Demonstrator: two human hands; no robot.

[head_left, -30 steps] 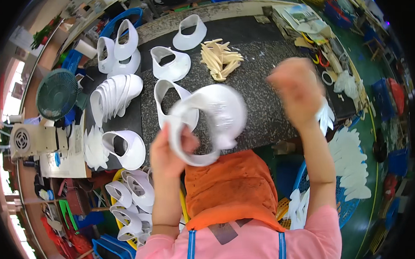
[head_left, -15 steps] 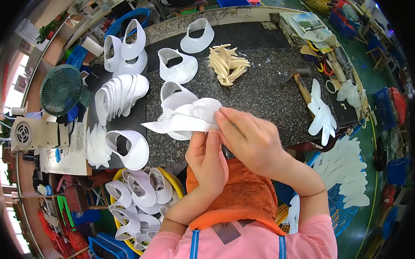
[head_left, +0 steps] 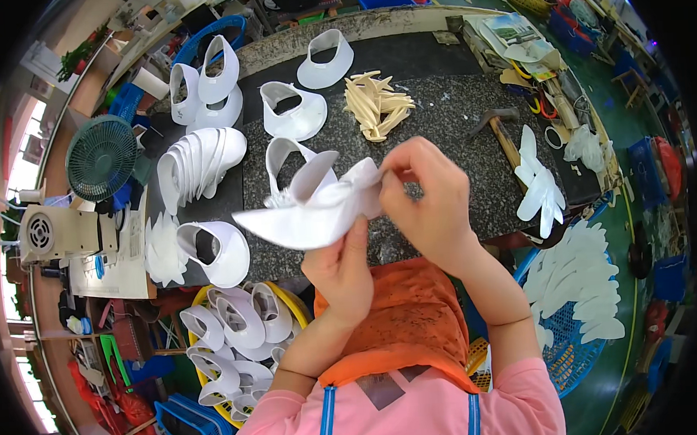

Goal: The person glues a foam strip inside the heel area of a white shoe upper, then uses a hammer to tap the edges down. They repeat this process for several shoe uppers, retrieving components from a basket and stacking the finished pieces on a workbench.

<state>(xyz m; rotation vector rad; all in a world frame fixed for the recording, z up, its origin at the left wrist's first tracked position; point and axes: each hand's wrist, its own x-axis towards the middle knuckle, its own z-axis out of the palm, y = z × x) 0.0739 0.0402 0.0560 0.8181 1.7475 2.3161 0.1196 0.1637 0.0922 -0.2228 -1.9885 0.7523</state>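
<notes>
Both hands hold one white visor-shaped piece (head_left: 305, 211) above the near edge of the dark speckled worktable (head_left: 446, 128). My left hand (head_left: 341, 268) grips it from below at its near edge. My right hand (head_left: 425, 198) pinches its right end between thumb and fingers. Another white visor piece (head_left: 284, 162) lies on the table just behind the held one.
Several white visor pieces (head_left: 198, 158) lie stacked on the table's left and back. A bundle of tan strips (head_left: 376, 103) and a hammer (head_left: 500, 129) lie further back. A green fan (head_left: 101, 157) stands left. A yellow basket (head_left: 237, 331) of white pieces sits below, blue baskets at right.
My right hand came down from the raised position onto the white piece. The piece has been flattened and turned, now stretched out to the left between both hands.
</notes>
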